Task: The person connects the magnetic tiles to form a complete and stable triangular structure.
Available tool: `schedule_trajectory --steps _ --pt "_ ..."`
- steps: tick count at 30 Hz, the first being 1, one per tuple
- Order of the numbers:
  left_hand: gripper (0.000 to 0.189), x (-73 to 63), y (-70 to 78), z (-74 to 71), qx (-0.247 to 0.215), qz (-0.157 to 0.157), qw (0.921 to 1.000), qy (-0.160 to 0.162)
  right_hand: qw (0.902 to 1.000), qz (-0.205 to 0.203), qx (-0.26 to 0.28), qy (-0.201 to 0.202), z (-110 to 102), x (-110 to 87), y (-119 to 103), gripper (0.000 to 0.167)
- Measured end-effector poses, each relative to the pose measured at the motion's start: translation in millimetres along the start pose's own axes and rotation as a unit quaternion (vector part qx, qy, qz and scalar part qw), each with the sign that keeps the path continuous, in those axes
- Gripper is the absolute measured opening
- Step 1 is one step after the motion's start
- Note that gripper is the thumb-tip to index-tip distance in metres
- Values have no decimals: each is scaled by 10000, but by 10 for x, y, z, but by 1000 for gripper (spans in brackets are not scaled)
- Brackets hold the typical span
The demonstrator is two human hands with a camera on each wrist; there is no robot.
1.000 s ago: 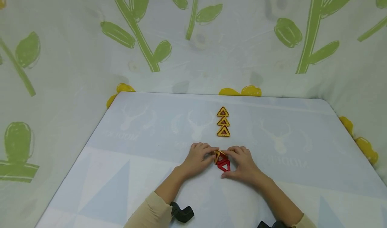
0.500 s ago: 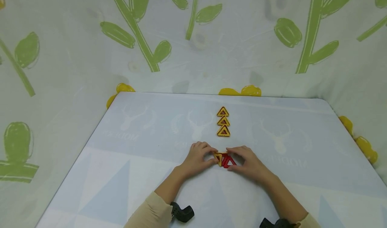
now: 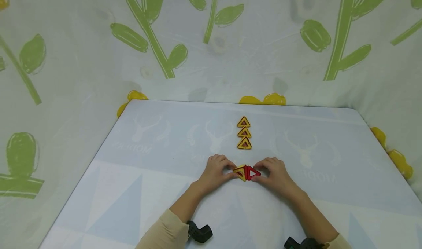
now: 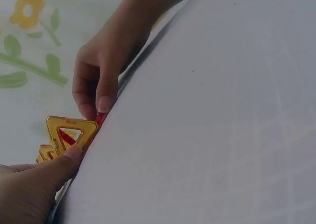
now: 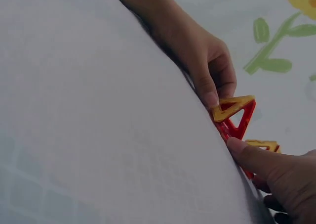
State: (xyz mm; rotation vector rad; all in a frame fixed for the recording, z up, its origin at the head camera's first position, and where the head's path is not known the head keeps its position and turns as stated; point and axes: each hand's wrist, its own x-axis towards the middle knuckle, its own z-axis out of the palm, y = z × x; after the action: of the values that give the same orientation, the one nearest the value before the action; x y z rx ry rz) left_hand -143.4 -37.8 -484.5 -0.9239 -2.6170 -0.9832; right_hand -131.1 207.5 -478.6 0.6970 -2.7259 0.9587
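Note:
In the head view my left hand pinches a yellow triangular magnetic tile at its left corner, between thumb and fingers. My right hand pinches a red triangular magnetic tile from the right. The two colours meet edge to edge between the hands. The left wrist view shows the yellow tile tilted up from the table, my left thumb against its lower side. From the right wrist, a red tile also slopes up beside the yellow one, and red lies flat under my right thumb.
Beyond the hands, several yellow triangular pieces with dark red centres stand in a line running away from me on the pale patterned table. Behind the table's far edge hangs a curtain with green leaf prints.
The joined tiles have turned counterclockwise, so red swings from below yellow to its right. My right hand has shifted right and up with them, while the left stays nearly still.

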Motion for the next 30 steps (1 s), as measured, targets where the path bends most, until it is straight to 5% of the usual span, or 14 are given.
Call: schedule_trajectory --steps 8,19,26,30 --pt "27 -10 -10 10 -43 -55 10000 42 9998 121 -139 31 27 6 1 30" --pt "27 -13 -2 26 31 54 9999 137 9924 -710 760 653 92 -22 63 34" --pt "25 -14 -8 30 146 437 9987 225 9837 -858 1435 666 164 -27 -15 38" --pt "24 -11 -4 26 215 550 9980 240 9842 -904 1364 670 174 -26 -33 38"
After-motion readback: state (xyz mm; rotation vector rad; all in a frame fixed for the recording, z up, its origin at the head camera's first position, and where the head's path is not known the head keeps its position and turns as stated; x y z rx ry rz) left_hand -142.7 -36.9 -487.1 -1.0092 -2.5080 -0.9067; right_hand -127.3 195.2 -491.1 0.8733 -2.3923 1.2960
